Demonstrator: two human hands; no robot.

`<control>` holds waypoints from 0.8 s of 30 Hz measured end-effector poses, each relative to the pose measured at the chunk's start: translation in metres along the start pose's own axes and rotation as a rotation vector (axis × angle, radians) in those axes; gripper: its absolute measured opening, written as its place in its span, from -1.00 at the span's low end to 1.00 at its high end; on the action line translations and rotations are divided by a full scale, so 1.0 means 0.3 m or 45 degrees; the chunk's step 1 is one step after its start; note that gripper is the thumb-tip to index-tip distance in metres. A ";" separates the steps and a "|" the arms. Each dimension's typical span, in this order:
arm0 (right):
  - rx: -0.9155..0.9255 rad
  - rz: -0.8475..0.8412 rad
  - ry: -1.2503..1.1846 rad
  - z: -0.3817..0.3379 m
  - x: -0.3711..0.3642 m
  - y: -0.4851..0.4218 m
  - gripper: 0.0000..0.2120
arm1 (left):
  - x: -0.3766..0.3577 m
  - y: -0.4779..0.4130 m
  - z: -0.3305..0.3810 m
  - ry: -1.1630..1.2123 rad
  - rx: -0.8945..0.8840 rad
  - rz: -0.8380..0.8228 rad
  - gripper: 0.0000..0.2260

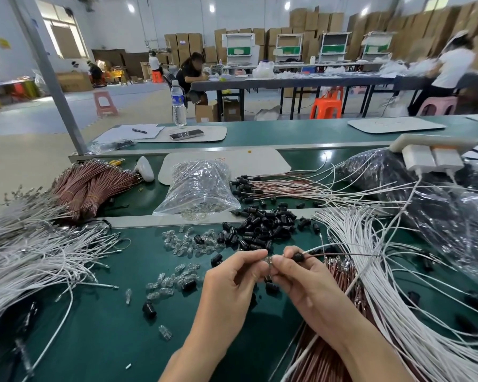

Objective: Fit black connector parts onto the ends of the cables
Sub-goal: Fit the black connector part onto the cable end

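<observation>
The fingers (255,255) of the left hand (233,279) are pressed together and pinch a small clear part (269,261). Most of this part is hidden between the fingertips, so its shape is hard to make out. Opposite it, thumb and forefinger of the right hand (304,277) pinch a black connector (297,257), which sits on the end of a brown cable (342,254) and a white cable (315,249); both run to the right. Whether the clear part touches the connector, I cannot tell.

Behind the hands lies a pile of black connectors (262,227) on the green table (108,326), with loose clear bulbs (188,244) beside it. Many white cables (384,285) spread on the right, cut off by the edge. A bundle of brown cables (309,351) is partly covered by the right forearm.
</observation>
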State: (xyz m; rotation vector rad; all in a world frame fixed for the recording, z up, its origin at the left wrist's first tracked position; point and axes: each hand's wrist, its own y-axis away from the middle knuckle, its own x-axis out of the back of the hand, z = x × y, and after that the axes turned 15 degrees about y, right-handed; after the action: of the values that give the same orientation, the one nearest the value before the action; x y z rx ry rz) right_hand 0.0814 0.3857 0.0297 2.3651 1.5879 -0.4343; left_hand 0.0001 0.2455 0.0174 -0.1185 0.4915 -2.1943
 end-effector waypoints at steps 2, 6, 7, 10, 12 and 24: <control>-0.018 0.007 0.011 0.007 0.001 -0.003 -0.86 | -0.003 0.000 -0.005 0.023 -0.006 0.022 -0.80; -0.038 -0.010 0.007 0.012 0.009 -0.006 -0.88 | -0.003 0.001 -0.014 0.018 -0.015 0.024 -0.81; -0.044 -0.017 0.012 0.010 0.010 -0.006 -0.88 | 0.000 0.001 -0.016 -0.007 -0.017 0.016 -0.81; -0.054 -0.023 0.031 0.009 0.006 -0.007 -0.87 | 0.017 -0.003 -0.019 -0.189 -0.069 -0.053 -0.76; -0.052 -0.022 0.058 0.009 0.000 -0.010 -0.87 | 0.025 -0.006 -0.018 -0.362 -0.149 -0.115 -0.75; -0.108 0.028 0.096 0.016 -0.002 -0.010 -0.78 | 0.028 0.002 -0.009 -0.654 -0.279 -0.194 -0.87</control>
State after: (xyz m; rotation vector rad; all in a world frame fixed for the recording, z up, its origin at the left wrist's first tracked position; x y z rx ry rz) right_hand 0.0780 0.3844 0.0254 2.3587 1.5783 -0.2709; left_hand -0.0055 0.2394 0.0140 -0.8372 0.4348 -2.1389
